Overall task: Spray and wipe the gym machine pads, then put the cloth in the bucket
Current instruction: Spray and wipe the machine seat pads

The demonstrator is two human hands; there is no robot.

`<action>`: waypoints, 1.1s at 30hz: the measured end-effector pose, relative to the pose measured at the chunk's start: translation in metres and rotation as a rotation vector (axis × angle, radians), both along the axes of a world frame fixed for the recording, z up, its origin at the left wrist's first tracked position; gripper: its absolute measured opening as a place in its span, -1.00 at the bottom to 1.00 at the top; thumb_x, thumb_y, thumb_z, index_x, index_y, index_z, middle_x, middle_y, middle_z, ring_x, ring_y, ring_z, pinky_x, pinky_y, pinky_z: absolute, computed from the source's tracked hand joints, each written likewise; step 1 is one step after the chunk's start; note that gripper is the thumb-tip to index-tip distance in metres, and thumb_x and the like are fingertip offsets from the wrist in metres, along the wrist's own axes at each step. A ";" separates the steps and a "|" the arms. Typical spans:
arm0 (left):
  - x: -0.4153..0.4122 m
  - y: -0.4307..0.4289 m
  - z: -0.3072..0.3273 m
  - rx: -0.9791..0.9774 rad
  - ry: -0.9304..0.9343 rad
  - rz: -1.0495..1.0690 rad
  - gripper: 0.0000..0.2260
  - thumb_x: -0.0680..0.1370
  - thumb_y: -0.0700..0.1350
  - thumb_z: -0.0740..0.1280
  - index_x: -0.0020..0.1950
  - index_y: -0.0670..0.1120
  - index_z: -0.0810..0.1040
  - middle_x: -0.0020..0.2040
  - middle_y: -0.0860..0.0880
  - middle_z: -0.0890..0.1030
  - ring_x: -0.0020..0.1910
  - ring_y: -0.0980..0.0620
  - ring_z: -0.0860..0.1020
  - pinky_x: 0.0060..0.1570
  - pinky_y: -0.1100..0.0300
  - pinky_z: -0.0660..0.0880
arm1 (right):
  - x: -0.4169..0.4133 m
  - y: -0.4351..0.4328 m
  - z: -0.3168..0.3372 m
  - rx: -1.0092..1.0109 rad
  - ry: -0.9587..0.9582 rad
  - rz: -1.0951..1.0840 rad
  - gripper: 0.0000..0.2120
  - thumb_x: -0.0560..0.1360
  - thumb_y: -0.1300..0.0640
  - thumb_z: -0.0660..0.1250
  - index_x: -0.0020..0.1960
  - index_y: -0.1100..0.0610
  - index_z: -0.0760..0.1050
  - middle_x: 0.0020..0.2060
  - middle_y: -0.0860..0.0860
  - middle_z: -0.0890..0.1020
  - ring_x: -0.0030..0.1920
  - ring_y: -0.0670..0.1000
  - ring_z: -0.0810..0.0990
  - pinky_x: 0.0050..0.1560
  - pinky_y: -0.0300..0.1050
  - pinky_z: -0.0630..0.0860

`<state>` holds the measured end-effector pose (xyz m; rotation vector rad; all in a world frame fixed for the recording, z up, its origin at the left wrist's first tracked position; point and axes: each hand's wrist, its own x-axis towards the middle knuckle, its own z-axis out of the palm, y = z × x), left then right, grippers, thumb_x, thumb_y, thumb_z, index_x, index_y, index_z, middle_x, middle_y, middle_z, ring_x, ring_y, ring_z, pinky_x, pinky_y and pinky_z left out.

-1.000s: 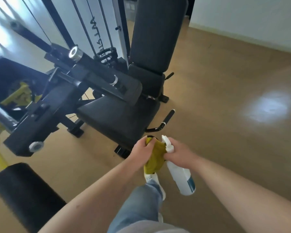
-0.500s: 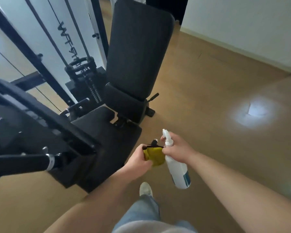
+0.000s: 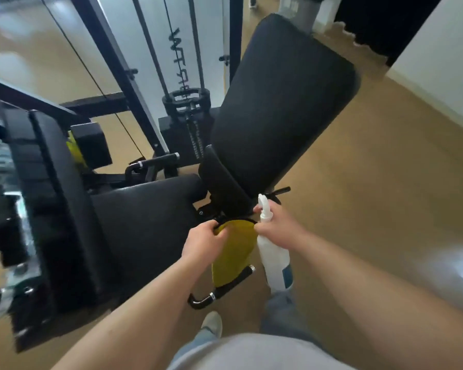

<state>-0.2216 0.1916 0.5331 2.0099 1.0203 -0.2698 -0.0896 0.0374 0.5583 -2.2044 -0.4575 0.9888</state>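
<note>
A black gym machine fills the left and middle, with a tall back pad (image 3: pixel 281 108) and a flat seat pad (image 3: pixel 145 222). My left hand (image 3: pixel 203 244) grips the top edge of a yellow cloth (image 3: pixel 233 255) that hangs down, spread open, beside the seat's right edge. My right hand (image 3: pixel 275 225) holds a white spray bottle (image 3: pixel 274 256) by its neck, nozzle up, and its fingers also pinch the cloth's other top corner. No bucket is in view.
A black side handle (image 3: pixel 222 289) juts out below the cloth. The weight stack and cables (image 3: pixel 187 108) stand behind the seat. A padded lever arm (image 3: pixel 51 196) crosses on the left. Brown floor (image 3: pixel 372 196) stretches to the right toward a white wall (image 3: pixel 444 57).
I have moved closer to the seat. The cloth, bunched in my left hand before, now hangs unfolded between both hands. The bottle stays in my right hand.
</note>
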 end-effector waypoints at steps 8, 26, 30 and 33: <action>0.041 -0.009 -0.005 0.047 -0.083 0.735 -0.85 0.66 0.07 0.31 0.11 0.01 0.46 0.16 -0.08 0.44 -0.13 0.08 0.47 -0.27 0.26 0.39 | 0.073 0.056 0.018 -0.028 0.103 0.422 -0.60 0.52 0.21 0.43 0.23 -0.16 0.46 0.00 -0.02 0.55 -0.02 0.01 0.59 0.01 -0.06 0.63; 0.043 0.024 0.002 -0.980 -0.696 1.408 -0.44 0.63 0.39 0.04 0.28 0.04 0.58 0.05 -0.19 0.73 0.02 -0.24 0.72 0.02 -0.20 0.65 | 0.047 0.162 0.044 -0.104 0.276 0.715 -0.69 0.49 0.23 0.47 0.08 -0.15 0.57 -0.02 0.11 0.65 -0.02 0.14 0.70 0.01 0.11 0.71; 0.033 0.045 -0.005 -0.479 -0.519 1.301 -0.49 0.62 0.09 0.37 0.55 0.11 0.33 0.36 -0.02 0.52 0.30 -0.09 0.52 0.26 -0.07 0.52 | 0.054 0.171 0.030 -0.107 0.247 0.634 -0.60 0.49 0.18 0.51 0.28 -0.05 0.52 0.00 0.09 0.64 -0.03 0.08 0.67 0.05 0.07 0.69; 0.022 0.060 -0.007 -0.021 -0.352 1.088 -0.41 0.60 -0.09 0.42 0.59 0.03 0.27 0.38 -0.02 0.41 0.32 0.00 0.44 0.14 0.28 0.39 | 0.059 0.179 0.011 -0.157 0.207 0.620 -0.56 0.49 0.10 0.54 0.31 -0.02 0.49 0.01 0.05 0.64 -0.01 0.04 0.66 0.09 0.02 0.64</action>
